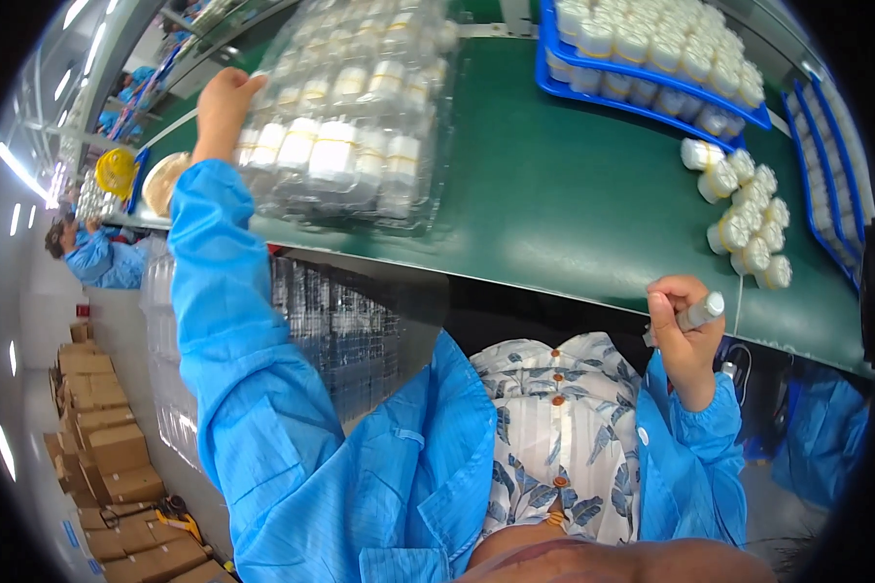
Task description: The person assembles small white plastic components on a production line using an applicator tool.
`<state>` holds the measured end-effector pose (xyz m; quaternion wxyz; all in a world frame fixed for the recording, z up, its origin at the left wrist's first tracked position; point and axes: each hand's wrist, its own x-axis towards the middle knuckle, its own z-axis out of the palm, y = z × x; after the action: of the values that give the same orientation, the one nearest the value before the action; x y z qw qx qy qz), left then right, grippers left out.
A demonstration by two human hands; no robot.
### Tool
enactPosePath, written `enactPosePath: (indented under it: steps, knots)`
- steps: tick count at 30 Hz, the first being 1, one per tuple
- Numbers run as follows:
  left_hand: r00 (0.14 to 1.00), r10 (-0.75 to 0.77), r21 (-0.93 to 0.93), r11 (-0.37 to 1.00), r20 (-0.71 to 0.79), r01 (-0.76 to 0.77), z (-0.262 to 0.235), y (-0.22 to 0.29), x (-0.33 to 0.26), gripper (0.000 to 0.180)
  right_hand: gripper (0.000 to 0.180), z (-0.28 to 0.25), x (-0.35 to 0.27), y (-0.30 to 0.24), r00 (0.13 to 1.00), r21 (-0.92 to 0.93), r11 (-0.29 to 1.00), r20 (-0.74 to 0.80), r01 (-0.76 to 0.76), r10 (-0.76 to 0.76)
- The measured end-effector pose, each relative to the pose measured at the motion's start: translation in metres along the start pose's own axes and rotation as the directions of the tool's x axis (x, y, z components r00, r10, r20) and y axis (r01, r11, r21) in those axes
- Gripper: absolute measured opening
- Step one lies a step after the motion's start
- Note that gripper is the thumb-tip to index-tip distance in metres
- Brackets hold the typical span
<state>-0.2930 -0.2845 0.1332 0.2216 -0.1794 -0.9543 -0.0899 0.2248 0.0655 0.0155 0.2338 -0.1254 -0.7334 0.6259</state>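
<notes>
At the left end of the green table, my left hand (226, 109) is closed at the edge of a clear plastic tray (420, 209), its fingertips partly hidden. The tray is stacked with others and holds rows of white cylinders with yellow bands (332, 151). Near the table's front edge, my right hand (688, 340) is wrapped round a small white-ended bottle (702, 311). Its white end sticks out to the right, and the fingers cover most of its body. Beyond that hand, several loose white cylinders (749, 219) lie grouped on the table.
Blue trays (651, 68) full of white cylinders are stacked at the back right; more blue trays (826, 175) stand at the far right. Clear trays (331, 311) are piled below the table edge. Cardboard boxes (117, 437) and a co-worker in blue (102, 257) are at left.
</notes>
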Motion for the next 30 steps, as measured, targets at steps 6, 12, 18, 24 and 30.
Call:
enactPosePath:
  steps: [6,12,18,24,30]
  knots:
    - [0.945,0.279,0.016,0.960,-0.169,-0.281,-0.083,0.140,-0.087,0.024,0.004,-0.019,0.007,-0.003,0.998,-0.046,0.999,-0.068,0.015,-0.018]
    - [0.623,0.753,-0.729,0.304,-0.210,-0.613,-0.005,0.396,-0.230,0.031,0.009,-0.055,0.004,0.006,0.964,0.079,0.978,-0.201,0.194,-0.175]
    - [0.633,0.691,-0.740,0.212,-0.348,-0.638,0.053,0.491,-0.266,0.048,0.019,-0.080,-0.008,0.008,0.922,0.133,0.957,-0.329,0.259,-0.204]
    - [0.707,0.683,-0.831,0.276,-0.183,-0.482,0.035,0.442,-0.272,0.049,0.021,-0.095,0.011,0.013,0.913,0.209,0.930,-0.346,0.301,-0.217]
    - [0.790,0.599,-0.803,0.405,-0.129,-0.438,0.032,0.379,-0.288,0.051,0.016,-0.051,0.056,-0.002,0.874,0.181,0.872,-0.279,0.454,-0.397]
